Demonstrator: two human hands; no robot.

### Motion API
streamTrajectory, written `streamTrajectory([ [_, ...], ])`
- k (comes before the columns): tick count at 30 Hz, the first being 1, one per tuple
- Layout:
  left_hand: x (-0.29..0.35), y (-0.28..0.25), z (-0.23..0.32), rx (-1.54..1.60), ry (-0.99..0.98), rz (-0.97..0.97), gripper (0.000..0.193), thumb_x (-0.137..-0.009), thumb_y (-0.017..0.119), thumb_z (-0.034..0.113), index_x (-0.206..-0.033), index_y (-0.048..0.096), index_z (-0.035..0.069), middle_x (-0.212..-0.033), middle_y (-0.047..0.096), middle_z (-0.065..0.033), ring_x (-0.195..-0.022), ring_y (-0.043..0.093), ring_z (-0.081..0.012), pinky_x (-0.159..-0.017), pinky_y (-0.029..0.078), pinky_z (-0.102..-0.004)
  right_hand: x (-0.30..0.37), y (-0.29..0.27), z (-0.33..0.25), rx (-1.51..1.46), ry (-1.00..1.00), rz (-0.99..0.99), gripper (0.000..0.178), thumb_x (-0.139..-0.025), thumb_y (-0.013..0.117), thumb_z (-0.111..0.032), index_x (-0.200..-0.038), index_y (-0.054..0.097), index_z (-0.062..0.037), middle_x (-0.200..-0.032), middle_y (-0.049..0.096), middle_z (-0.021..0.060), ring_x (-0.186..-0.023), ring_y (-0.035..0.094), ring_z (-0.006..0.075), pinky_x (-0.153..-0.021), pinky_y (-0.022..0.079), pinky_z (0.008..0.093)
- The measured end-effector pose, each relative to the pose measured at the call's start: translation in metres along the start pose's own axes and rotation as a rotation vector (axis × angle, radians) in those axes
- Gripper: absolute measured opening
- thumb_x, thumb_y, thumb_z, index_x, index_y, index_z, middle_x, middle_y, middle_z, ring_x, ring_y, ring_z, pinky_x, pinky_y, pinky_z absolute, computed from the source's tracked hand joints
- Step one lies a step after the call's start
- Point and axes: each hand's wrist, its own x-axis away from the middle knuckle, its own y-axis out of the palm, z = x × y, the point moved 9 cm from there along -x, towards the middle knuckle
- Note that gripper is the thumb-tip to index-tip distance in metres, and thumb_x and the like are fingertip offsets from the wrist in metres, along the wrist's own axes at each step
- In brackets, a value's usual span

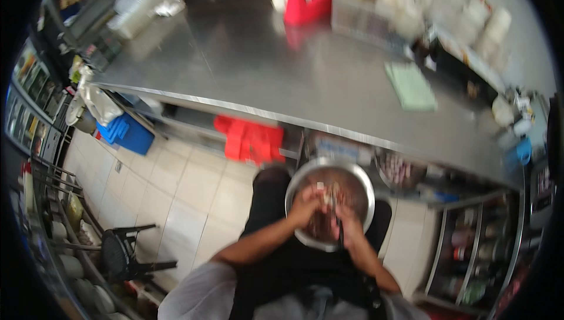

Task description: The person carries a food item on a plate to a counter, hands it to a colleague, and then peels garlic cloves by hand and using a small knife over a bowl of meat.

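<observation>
A wide steel bowl (367, 188) rests on my lap, with reddish-brown contents that are too blurred to name. Over the bowl, my left hand (306, 207) is closed round a small pale piece of food (320, 185). My right hand (349, 224), also over the bowl, grips a slim knife (341, 236) with a dark handle; its greyish blade points away from me, close beside the left fingers. Motion blur hides the fine detail of the fingertips and where the blade touches.
Ahead runs a steel counter (235, 67) with a red tape dispenser (306, 7) and a green cloth (411, 86). Below it are red plastic bags (249, 139) and a bowl of pinkish pieces (399, 169). A black stool (120, 255) and blue bin (135, 135) stand left, a shelf rack (470, 243) right.
</observation>
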Motion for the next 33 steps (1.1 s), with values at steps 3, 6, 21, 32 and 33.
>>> streamTrajectory([
  [3,0.0,0.01,0.013,0.081,-0.076,-0.005,0.031,-0.081,0.055,-0.003,-0.111,0.05,0.001,-0.095,0.061,-0.0091,-0.075,0.06,-0.015,-0.064,0.051,-0.0265,-0.002,0.008,-0.018,0.153,-0.093,-0.001,0.024,-0.095,0.043,-0.025,-0.087,0.056,-0.0069,-0.06,0.052,0.0031,-0.039,0.043,0.0102,-0.03,0.029,0.0217],
  [6,0.001,0.003,0.015,0.088,-0.031,-0.045,0.028,-0.081,0.057,-0.004,-0.108,0.051,0.001,-0.103,0.06,-0.0106,-0.082,0.062,-0.0172,-0.067,0.053,-0.0283,0.0,0.014,-0.025,0.157,-0.081,0.048,0.022,-0.094,0.048,-0.025,-0.086,0.057,-0.006,-0.061,0.052,0.0016,-0.043,0.043,0.0086,-0.035,0.032,0.0214],
  [21,0.008,0.021,0.026,0.23,-0.078,-0.086,0.024,-0.085,0.054,0.001,-0.109,0.054,0.004,-0.097,0.059,-0.0094,-0.088,0.06,-0.0188,-0.071,0.052,-0.0298,0.007,-0.001,-0.028,-0.022,-0.089,0.043,0.027,-0.093,0.052,-0.035,-0.086,0.056,-0.0092,-0.063,0.052,0.0015,-0.044,0.043,0.0063,-0.036,0.032,0.0199],
  [32,0.005,0.027,0.024,0.094,-0.072,-0.037,0.02,-0.083,0.06,-0.003,-0.101,0.055,0.003,-0.093,0.062,-0.0081,-0.082,0.062,-0.0154,-0.07,0.054,-0.0276,0.018,-0.002,-0.052,0.602,-0.258,0.163,0.053,-0.095,0.045,-0.033,-0.14,0.033,-0.007,-0.071,0.056,0.0053,-0.056,0.052,0.011,-0.057,0.044,0.0252],
  [33,0.006,0.027,0.026,0.106,-0.054,-0.031,0.019,-0.083,0.06,-0.004,-0.1,0.055,0.002,-0.092,0.061,-0.0086,-0.082,0.062,-0.0149,-0.071,0.054,-0.0278,0.019,0.005,-0.054,0.597,-0.306,0.126,0.051,-0.095,0.046,-0.031,-0.139,0.034,-0.0085,-0.081,0.06,0.0074,-0.056,0.052,0.0111,-0.058,0.045,0.0258],
])
